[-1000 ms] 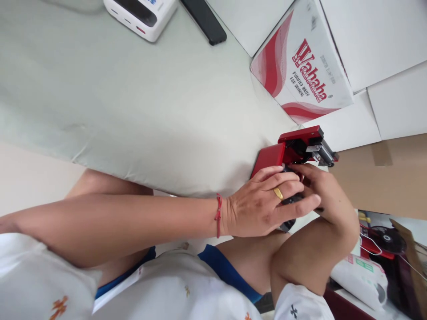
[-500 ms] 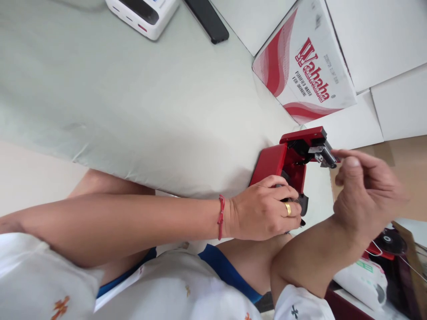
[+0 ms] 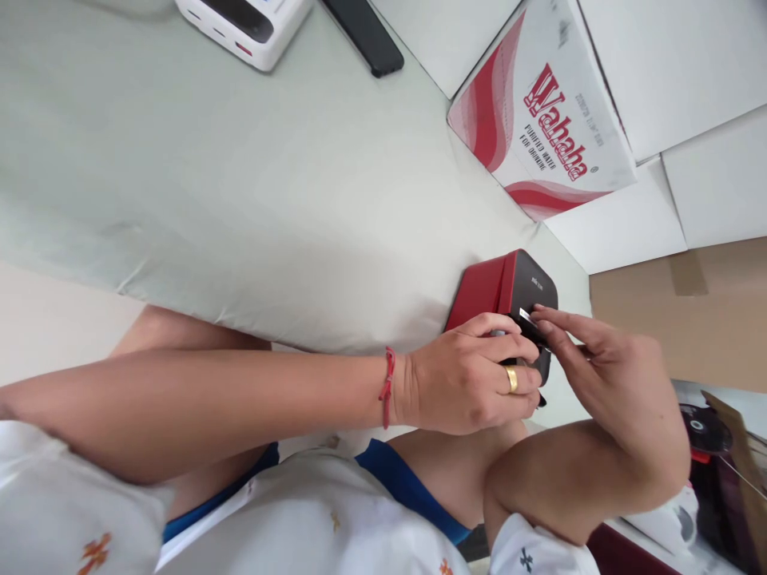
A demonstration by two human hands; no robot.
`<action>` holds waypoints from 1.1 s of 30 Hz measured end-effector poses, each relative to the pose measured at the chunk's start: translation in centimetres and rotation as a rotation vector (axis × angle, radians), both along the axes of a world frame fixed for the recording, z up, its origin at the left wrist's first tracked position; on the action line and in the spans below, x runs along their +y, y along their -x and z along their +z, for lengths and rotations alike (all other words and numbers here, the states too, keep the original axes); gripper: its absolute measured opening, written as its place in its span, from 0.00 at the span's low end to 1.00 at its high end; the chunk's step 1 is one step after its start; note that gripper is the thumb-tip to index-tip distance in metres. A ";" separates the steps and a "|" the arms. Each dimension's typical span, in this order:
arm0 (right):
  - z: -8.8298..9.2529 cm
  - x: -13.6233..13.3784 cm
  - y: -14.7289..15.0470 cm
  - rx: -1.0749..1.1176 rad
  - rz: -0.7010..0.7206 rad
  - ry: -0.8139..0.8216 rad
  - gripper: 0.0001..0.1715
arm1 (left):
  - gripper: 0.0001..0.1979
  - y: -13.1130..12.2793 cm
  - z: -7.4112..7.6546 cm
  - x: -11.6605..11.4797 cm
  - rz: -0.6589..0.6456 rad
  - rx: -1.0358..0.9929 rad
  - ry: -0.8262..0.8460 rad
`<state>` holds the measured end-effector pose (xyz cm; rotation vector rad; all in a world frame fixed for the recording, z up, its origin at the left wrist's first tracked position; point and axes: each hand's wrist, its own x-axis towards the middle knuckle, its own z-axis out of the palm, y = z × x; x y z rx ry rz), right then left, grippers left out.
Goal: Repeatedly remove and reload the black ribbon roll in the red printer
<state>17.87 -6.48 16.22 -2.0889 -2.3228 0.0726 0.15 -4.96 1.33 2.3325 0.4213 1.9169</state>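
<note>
A small red-and-black machine with a hinged lid, which looks like a label printer (image 3: 479,289), sits near the table edge in front of me. Its black-topped lid (image 3: 531,277) is down. My left hand (image 3: 476,374), with a gold ring and a red string bracelet, curls its fingers over the near side of the printer and hides much of it. The thumb and fingers of my right hand (image 3: 605,359) press together at the lid's near edge, beside a small white label. What lies beneath my fingers is hidden.
On the pale table cover (image 3: 240,184) lie a white device with ports (image 3: 255,32) and a black phone-like slab (image 3: 371,36). Behind the printer stand a Wahaha water carton (image 3: 539,120) and other white boxes (image 3: 671,72). A brown cardboard box (image 3: 671,319) is at the right.
The printer's lid, raised with its inner mechanism showing before, is now down. My right hand has moved left onto the lid's edge. My left hand stays on the printer.
</note>
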 end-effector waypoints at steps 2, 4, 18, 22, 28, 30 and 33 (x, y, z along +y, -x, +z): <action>0.1 -0.1 0.2 -0.059 0.036 0.037 0.25 | 0.08 0.1 0.1 0.1 -0.006 0.009 0.013; 0.1 0.1 0.3 -0.096 0.064 0.030 0.26 | 0.10 0.3 0.2 0.3 -0.021 0.001 0.073; -1.1 0.7 1.4 -0.172 0.081 -0.056 0.24 | 0.21 1.8 0.9 4.6 -0.280 0.106 0.647; -1.5 -0.1 1.3 -0.068 -0.044 -0.113 0.21 | 0.27 1.7 0.5 4.6 -0.415 -0.011 0.737; 0.0 -2.1 0.8 0.188 0.181 0.003 0.14 | 0.45 2.0 0.1 4.8 -0.517 -0.084 0.955; 0.4 -2.5 0.8 0.195 0.297 0.076 0.15 | 0.48 1.9 0.0 5.1 -0.564 -0.086 0.985; 0.8 -2.6 0.7 0.155 0.385 0.163 0.17 | 0.50 1.7 -0.3 5.4 -0.586 -0.055 1.019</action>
